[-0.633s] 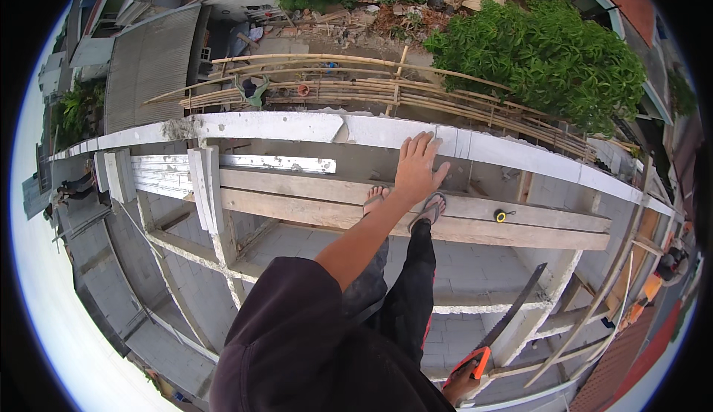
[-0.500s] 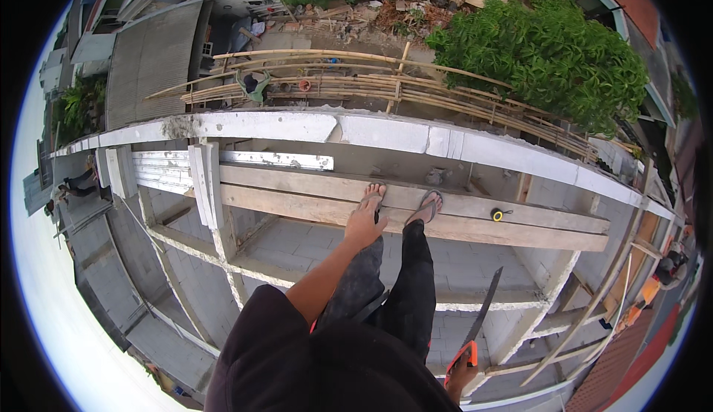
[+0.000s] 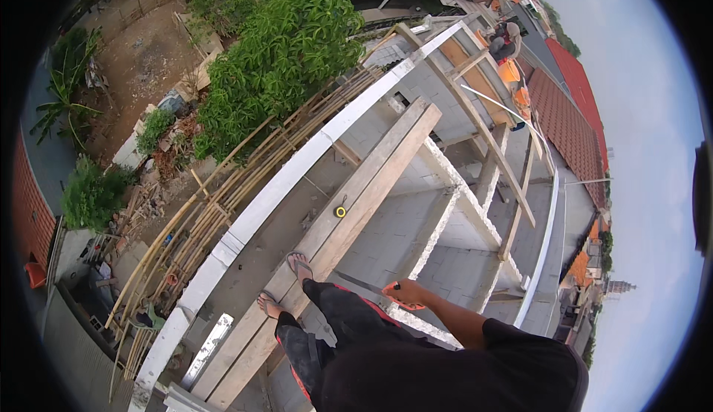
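Note:
My right hand (image 3: pixel 410 292) is closed round the orange handle of a hand saw (image 3: pixel 360 283), held out beside my right leg. The dark blade points left, toward my feet. I stand in flip-flops on two long wooden planks (image 3: pixel 371 178) laid side by side high over the block walls. Ahead of my feet, a small yellow and black tape measure (image 3: pixel 340 211) lies on the planks, apart from both the saw and my hand. My left hand is out of the picture.
Open drops to rooms flank the planks, between rough concrete beams (image 3: pixel 434 237). A white wall top (image 3: pixel 286 178) curves along the left, with bamboo poles (image 3: pixel 200 230) beyond it. Slanting timbers (image 3: pixel 483 133) cross at the far right. A person (image 3: pixel 507 40) crouches there; another (image 3: pixel 151 317) is down at lower left.
My view has swung round to the right along the planks. My left hand has left the picture. My right hand still grips the saw, now showing more fully with the forearm.

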`<state>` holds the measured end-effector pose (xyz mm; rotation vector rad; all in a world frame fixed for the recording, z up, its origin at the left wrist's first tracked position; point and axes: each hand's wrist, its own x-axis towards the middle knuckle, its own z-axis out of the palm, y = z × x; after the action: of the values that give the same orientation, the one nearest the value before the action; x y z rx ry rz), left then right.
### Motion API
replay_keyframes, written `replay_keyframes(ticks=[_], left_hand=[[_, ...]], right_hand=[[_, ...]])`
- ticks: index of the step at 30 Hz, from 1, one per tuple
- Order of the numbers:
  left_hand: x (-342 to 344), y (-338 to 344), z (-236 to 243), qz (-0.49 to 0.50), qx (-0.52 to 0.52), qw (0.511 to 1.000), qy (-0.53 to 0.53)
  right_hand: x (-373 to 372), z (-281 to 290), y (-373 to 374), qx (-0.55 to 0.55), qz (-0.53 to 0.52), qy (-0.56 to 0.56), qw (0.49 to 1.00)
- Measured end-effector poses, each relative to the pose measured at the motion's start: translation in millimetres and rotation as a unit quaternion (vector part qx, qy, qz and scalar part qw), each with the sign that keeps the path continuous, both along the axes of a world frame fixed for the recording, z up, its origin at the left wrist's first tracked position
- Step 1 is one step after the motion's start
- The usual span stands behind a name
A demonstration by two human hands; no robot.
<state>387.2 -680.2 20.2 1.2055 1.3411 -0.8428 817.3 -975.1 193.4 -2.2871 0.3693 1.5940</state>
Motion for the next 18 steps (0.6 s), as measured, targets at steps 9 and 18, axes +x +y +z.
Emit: replay_keyframes(ticks=[9, 18], left_hand=[[180, 77, 47, -0.18, 0.064, 0.962, -0.196], [136, 118, 71, -0.208, 0.119, 0.947, -0.216]], right_hand=[[-38, 64, 7, 0.075, -0.188, -0.136, 0.97], [-142, 22, -33, 0.009, -0.265, -0.118, 0.957]])
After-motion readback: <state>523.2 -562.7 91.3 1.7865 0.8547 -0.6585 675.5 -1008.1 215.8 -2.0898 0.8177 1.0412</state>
